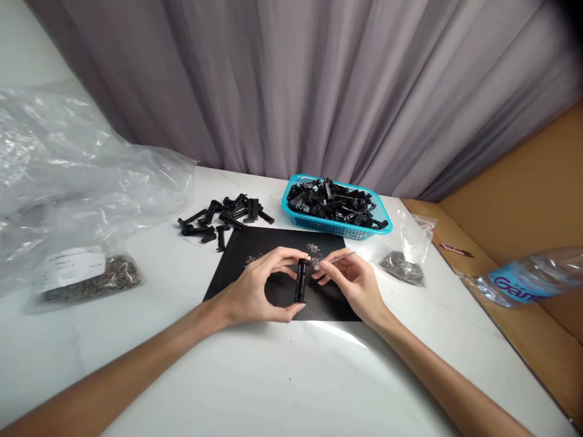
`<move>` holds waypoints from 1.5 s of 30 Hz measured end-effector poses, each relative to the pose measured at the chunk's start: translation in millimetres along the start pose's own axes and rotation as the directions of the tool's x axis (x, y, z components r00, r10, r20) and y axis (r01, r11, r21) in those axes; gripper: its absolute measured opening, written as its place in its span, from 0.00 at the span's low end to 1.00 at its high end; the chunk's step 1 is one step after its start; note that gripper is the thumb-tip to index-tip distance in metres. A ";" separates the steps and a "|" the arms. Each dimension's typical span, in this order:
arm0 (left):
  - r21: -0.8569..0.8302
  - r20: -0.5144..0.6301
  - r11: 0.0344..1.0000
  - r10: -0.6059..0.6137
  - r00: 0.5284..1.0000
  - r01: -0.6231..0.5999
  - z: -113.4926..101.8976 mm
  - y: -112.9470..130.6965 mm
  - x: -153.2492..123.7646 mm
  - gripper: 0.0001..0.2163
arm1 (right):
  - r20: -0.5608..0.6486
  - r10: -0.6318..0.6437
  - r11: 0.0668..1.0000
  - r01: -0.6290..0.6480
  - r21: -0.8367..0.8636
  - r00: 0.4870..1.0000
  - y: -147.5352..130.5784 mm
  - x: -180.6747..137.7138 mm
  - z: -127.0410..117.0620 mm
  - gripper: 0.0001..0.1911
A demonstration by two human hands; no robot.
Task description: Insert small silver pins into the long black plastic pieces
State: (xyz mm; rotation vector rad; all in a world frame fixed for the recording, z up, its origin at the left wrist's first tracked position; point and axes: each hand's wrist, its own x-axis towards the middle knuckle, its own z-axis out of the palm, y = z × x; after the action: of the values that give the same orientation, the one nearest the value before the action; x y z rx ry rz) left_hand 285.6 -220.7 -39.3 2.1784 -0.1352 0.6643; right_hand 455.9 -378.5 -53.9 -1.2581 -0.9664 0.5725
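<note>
- Black mat: flat, matte, dark, lying on glossy white table with faint marbling
- Held black part: slim, long, hard, plastic-looking, standing roughly upright in the grip over the mat's near edge
- Small metal bits: fine, shiny, sitting in loose clusters on the mat
- Loose black parts: elongated, knobbly, lying piled behind the mat's far left corner
- Blue basket: perforated plastic, rounded rim, sitting behind the mat's far right side, heaped with black pieces
- Right bag: clear, crinkled, holding dark fine bits, lying right of the mat
- Labelled bag: same kind of contents, lying left of the mat
- Left hand: spreading thumb and fingers in a wide C over the mat, clamping the part end to end, thumb under, fingers on top
- Right hand: pinching thin tool between thumb and fingers, fingertips nearly together, over the mat's right side; tool tip is sitting by the part's upper end, can't tell if touching
</note>
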 end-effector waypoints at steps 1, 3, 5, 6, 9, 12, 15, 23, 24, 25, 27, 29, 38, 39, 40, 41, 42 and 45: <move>-0.002 -0.002 1.000 0.008 1.000 -0.008 0.3 -0.1 0.3 0.35 | -0.005 0.002 1.000 -0.002 0.000 1.000 -0.5 0.4 0.1 0.12; -0.001 -0.004 1.000 0.024 1.000 -0.024 0.6 -0.1 0.8 0.35 | -0.013 0.008 1.000 -0.008 -0.010 1.000 -1.2 0.9 0.5 0.14; 0.000 0.001 0.999 0.037 0.999 -0.037 0.6 -0.1 1.1 0.34 | -0.032 0.005 0.999 -0.006 -0.049 0.999 -1.5 1.3 0.7 0.18; 0.000 0.002 0.999 0.044 0.999 -0.044 0.6 0.0 1.1 0.34 | -0.053 -0.004 0.997 0.000 -0.082 0.999 -1.4 1.4 0.7 0.20; 0.005 -0.033 0.998 0.061 0.998 -0.060 0.5 1.1 1.6 0.34 | -0.122 -0.051 0.981 0.027 -0.193 0.991 -0.4 2.1 -0.6 0.26; 0.000 -0.067 0.997 0.076 0.995 -0.076 0.6 3.6 2.5 0.34 | -0.112 -0.067 0.970 0.038 -0.241 0.991 1.6 2.5 -2.8 0.28; -0.015 -0.066 0.996 0.089 0.994 -0.090 1.4 6.7 3.4 0.33 | -0.048 -0.046 0.967 0.032 -0.251 0.998 3.4 1.1 -3.2 0.25; 0.035 -0.059 0.998 0.051 0.997 -0.049 1.9 6.1 1.4 0.33 | 0.049 -0.001 0.920 0.021 -0.392 0.999 -2.0 -4.4 0.1 0.22; 0.033 -0.058 0.998 0.048 0.997 -0.046 1.9 4.8 0.9 0.33 | 0.050 0.004 0.917 0.016 -0.399 0.999 -2.8 -4.5 -0.3 0.22; 0.032 -0.058 0.998 0.049 0.997 -0.047 2.0 3.6 0.4 0.34 | 0.052 0.007 0.915 0.015 -0.404 0.999 -3.4 -4.5 -0.8 0.22; 0.034 -0.059 0.998 0.063 0.996 -0.061 2.5 1.6 -0.3 0.34 | 0.057 0.008 0.915 0.016 -0.404 0.998 -4.1 -4.5 -1.5 0.22; 0.040 -0.059 0.996 0.076 0.995 -0.074 2.9 0.6 -0.6 0.35 | 0.061 0.015 0.919 0.010 -0.393 0.998 -4.3 -4.7 -1.5 0.22; 0.167 -0.054 0.984 0.078 0.995 -0.068 -0.7 7.1 -0.3 0.34 | 0.257 0.205 0.961 -0.144 -0.238 0.944 -11.4 -7.9 2.6 0.21; 0.185 -0.053 0.980 0.079 0.995 -0.068 -1.0 7.7 -0.2 0.34 | 0.287 0.224 0.963 -0.166 -0.213 0.931 -12.4 -8.2 2.7 0.21; 0.201 -0.053 0.977 0.083 0.995 -0.071 -1.3 8.0 -0.3 0.34 | 0.307 0.236 0.964 -0.182 -0.193 0.922 -13.3 -8.4 2.6 0.20; 0.216 -0.053 0.973 0.090 0.995 -0.076 -1.4 8.0 -0.3 0.34 | 0.322 0.242 0.965 -0.193 -0.178 0.915 -14.0 -8.6 2.4 0.20; 0.231 -0.052 0.969 0.099 0.994 -0.084 -1.5 7.8 -0.4 0.34 | 0.334 0.244 0.966 -0.198 -0.166 0.911 -14.5 -8.8 2.2 0.20; 0.294 -0.047 0.950 0.120 0.992 -0.101 -1.7 6.4 -0.8 0.35 | 0.350 0.233 0.970 -0.189 -0.154 0.907 -15.4 -8.9 1.6 0.21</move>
State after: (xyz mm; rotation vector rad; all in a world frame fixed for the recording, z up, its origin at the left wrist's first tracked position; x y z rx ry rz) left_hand 282.2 -223.7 -34.4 2.4420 -0.1336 0.8628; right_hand 447.9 -388.7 -41.7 -1.4000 -1.1931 0.9582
